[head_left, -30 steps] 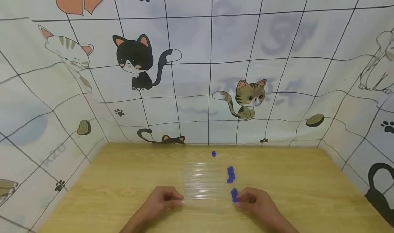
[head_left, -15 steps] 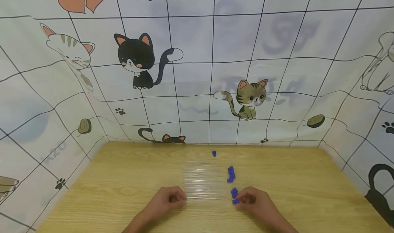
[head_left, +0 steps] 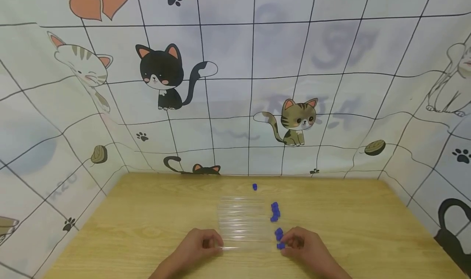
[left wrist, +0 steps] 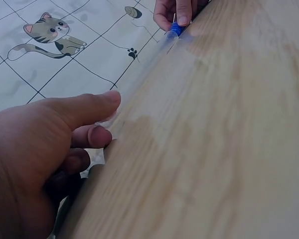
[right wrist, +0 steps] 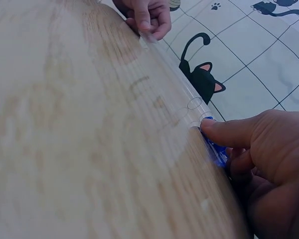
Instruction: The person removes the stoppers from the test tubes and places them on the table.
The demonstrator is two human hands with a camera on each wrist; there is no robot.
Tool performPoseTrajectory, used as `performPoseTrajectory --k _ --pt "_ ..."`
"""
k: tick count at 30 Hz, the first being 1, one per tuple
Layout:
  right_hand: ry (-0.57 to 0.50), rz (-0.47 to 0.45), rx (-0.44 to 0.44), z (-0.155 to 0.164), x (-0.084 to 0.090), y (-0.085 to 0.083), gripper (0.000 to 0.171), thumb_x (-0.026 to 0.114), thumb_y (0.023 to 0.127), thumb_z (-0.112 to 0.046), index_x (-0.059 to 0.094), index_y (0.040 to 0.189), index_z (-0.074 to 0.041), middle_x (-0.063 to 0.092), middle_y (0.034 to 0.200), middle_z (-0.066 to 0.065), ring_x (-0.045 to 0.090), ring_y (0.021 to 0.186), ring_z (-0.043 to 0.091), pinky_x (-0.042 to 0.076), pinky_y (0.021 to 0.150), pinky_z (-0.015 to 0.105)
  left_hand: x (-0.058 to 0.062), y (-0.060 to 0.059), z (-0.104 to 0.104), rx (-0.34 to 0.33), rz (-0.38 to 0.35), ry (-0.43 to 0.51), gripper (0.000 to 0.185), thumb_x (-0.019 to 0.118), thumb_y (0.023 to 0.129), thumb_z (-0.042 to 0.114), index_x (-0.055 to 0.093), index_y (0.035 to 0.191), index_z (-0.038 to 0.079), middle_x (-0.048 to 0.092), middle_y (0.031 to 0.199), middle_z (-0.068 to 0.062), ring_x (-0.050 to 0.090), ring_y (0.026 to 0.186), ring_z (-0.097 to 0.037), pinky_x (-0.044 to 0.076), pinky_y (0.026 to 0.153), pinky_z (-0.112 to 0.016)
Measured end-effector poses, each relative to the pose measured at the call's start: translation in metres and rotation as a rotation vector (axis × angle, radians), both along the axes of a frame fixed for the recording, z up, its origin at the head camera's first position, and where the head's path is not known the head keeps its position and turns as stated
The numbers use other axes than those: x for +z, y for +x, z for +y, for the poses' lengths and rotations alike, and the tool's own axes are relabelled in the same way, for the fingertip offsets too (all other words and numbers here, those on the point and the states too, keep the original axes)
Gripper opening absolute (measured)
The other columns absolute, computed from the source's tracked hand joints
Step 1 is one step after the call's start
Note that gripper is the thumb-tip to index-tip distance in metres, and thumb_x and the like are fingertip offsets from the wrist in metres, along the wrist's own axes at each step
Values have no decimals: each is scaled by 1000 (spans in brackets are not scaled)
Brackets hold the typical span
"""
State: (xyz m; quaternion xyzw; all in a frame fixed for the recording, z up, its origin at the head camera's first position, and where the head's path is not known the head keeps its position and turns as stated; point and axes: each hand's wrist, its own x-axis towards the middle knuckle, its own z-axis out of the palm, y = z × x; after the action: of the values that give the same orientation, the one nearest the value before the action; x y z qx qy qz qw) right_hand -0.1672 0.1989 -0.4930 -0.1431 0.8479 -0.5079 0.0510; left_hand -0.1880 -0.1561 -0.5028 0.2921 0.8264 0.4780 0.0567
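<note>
Several clear plastic tubes (head_left: 239, 231) lie side by side in the middle of the wooden table. My left hand (head_left: 202, 244) pinches the left end of the nearest tube (head_left: 237, 248) between thumb and finger. At the right, my right hand (head_left: 307, 246) pinches a small blue cap (head_left: 281, 245) with thumb and index finger. In the right wrist view this blue cap (right wrist: 218, 153) is partly hidden by the thumb, beside the tube's rim. From the left wrist view, cap and tube end look lined up; whether they touch I cannot tell.
Beyond the right fingers sit more blue caps (head_left: 279, 233), with another cluster of blue caps (head_left: 275, 212) farther back. A single blue cap (head_left: 254, 187) is near the table's far edge. A cat-print sheet (head_left: 228, 131) hangs behind the table (head_left: 154, 213) and along both sides.
The left hand has moved slightly right, and the nearest tube now lies level with the blue cap. The right hand's cap has come slightly nearer, apart from the caps behind it.
</note>
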Motion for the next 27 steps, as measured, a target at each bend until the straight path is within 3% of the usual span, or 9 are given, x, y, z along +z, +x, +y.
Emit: performPoseTrajectory --k 13,17,23,27 --pt "20 -40 3 5 -1 0 25 80 77 -28 68 95 -14 60 80 0 55 72 11 48 63 25 2 3 5 8 16 3 9 75 83 20 68 89 17 56 62 11 43 51 3 42 49 -19" --pt "-44 -87 22 8 0 -1 27 78 80 -27 68 99 -11 61 84 4 58 75 15 49 66 27 2 1 4 1 39 2 10 75 83 20 68 89 17 55 63 13 43 53 5 42 48 -19" --pt "-162 -117 19 11 7 -2 29 72 85 -19 64 107 -2 63 99 11 61 88 17 51 75 27 2 0 5 2 29 18 13 76 82 20 68 91 15 55 64 12 44 54 4 42 48 -19" --pt "-165 -136 -53 13 13 -6 32 68 90 -24 63 112 -2 62 113 12 60 101 18 50 77 28 4 -3 3 15 -1 40 13 75 83 18 69 94 15 55 64 9 44 54 2 43 50 -20"
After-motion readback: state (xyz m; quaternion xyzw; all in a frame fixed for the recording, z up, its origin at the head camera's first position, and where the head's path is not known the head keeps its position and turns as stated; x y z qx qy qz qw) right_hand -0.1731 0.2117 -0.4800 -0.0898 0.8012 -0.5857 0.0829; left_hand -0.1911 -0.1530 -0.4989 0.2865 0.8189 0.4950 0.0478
